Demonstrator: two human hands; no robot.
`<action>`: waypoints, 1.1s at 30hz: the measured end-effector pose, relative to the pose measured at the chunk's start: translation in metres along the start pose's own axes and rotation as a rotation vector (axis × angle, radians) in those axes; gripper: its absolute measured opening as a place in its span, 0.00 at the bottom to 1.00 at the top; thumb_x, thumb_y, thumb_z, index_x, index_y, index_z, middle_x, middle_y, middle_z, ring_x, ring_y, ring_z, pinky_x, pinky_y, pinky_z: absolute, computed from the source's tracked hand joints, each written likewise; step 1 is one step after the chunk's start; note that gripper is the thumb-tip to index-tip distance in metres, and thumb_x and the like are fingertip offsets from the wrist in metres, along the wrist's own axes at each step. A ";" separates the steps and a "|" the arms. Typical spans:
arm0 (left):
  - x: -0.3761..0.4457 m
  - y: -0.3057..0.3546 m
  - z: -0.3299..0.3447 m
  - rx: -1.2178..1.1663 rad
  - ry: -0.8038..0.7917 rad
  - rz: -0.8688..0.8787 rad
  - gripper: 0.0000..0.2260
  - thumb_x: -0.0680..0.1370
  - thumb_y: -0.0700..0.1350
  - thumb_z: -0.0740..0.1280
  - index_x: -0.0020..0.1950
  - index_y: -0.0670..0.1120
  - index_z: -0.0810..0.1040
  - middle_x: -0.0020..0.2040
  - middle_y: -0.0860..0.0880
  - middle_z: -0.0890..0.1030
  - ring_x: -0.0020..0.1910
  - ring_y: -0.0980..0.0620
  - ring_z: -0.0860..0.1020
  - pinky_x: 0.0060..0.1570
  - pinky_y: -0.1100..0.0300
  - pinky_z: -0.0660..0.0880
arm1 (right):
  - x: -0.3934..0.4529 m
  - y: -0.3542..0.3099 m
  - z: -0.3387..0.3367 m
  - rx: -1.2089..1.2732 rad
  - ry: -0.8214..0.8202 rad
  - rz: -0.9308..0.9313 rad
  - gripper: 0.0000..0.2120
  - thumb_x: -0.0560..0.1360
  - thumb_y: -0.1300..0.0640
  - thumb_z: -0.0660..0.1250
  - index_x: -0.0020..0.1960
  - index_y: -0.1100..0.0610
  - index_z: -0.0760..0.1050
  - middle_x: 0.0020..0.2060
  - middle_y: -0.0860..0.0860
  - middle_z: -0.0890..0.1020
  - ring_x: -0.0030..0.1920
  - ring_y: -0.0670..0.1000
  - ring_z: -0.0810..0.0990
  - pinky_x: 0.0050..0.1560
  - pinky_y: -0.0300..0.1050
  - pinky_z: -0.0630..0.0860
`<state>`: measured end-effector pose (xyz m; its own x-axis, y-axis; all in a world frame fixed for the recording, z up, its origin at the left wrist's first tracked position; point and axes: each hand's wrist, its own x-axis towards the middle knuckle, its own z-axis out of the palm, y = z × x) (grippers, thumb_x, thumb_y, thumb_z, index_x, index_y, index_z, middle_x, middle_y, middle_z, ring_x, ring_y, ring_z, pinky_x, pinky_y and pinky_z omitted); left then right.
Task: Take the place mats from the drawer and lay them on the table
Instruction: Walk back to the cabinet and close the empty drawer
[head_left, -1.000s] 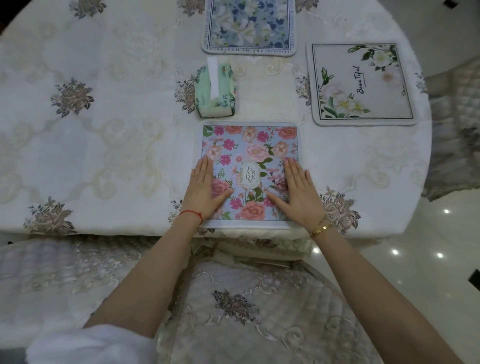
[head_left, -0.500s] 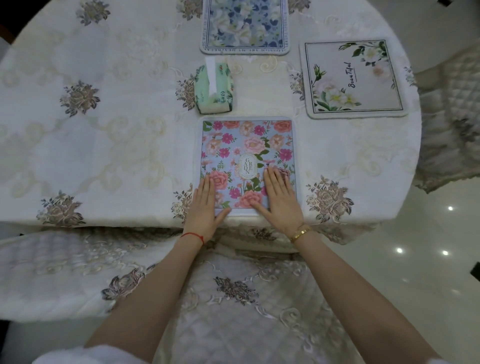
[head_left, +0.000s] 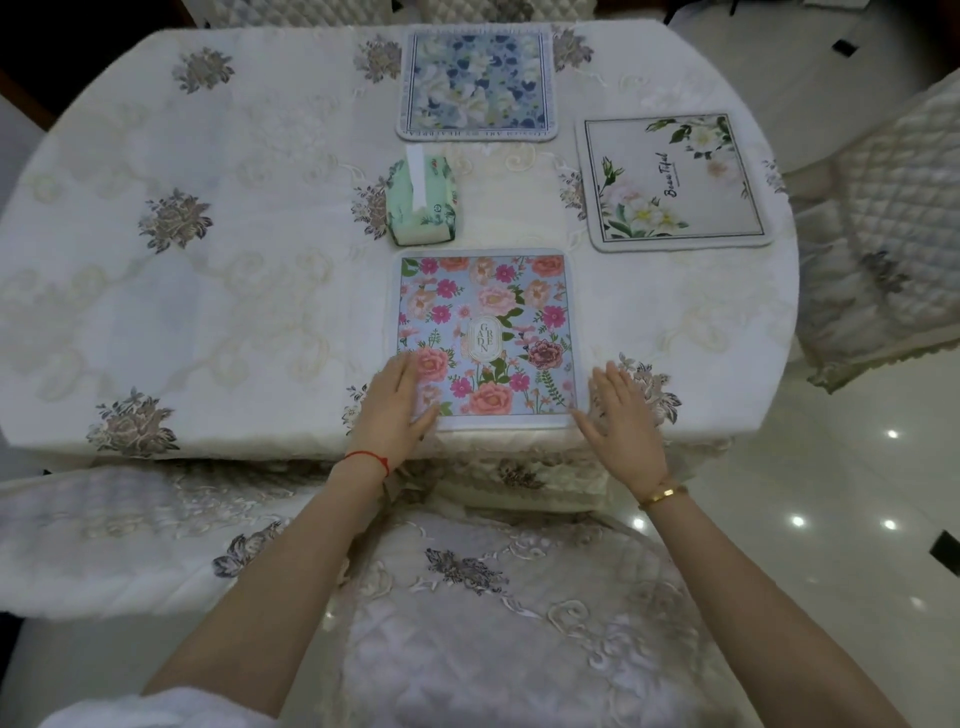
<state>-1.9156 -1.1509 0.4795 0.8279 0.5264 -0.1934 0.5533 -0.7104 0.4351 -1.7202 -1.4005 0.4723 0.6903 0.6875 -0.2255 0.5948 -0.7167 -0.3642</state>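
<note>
Two flat, open hands low at the table (head_left: 218, 332) edge, left hand (head_left: 390, 410) touching the pink flower mat's (head_left: 485, 338) near left corner, right hand (head_left: 626, 418) just beside its right corner, then the green tissue pack (head_left: 422, 200), white flower mat (head_left: 675, 182) and blue flower mat (head_left: 475, 83) farther back.

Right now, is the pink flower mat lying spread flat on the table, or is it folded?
Spread flat. The pink flower mat shows its whole printed face and all four corners, with no fold visible, near the table edge.
</note>
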 end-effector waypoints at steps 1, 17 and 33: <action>-0.004 0.006 -0.009 -0.012 0.048 0.018 0.30 0.80 0.56 0.61 0.78 0.46 0.57 0.70 0.44 0.71 0.67 0.46 0.70 0.71 0.51 0.65 | -0.005 0.001 -0.007 0.044 0.028 0.008 0.31 0.81 0.43 0.58 0.77 0.59 0.59 0.77 0.56 0.61 0.78 0.55 0.57 0.77 0.50 0.52; -0.093 0.110 -0.066 -0.061 0.203 0.176 0.18 0.77 0.51 0.67 0.67 0.48 0.74 0.63 0.48 0.79 0.63 0.47 0.76 0.63 0.49 0.74 | -0.138 0.021 -0.087 0.185 0.395 -0.093 0.23 0.78 0.53 0.67 0.71 0.59 0.70 0.63 0.54 0.78 0.64 0.54 0.74 0.67 0.45 0.68; -0.162 0.315 0.038 -0.039 0.135 0.242 0.15 0.77 0.48 0.68 0.62 0.44 0.77 0.54 0.45 0.82 0.53 0.45 0.79 0.51 0.55 0.74 | -0.291 0.215 -0.142 0.147 0.452 0.038 0.20 0.77 0.55 0.68 0.68 0.60 0.73 0.60 0.54 0.79 0.60 0.52 0.74 0.64 0.38 0.65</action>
<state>-1.8720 -1.4781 0.6144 0.9144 0.4029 0.0386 0.3346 -0.8060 0.4882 -1.7342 -1.7714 0.5879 0.8397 0.5180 0.1630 0.5238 -0.6937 -0.4943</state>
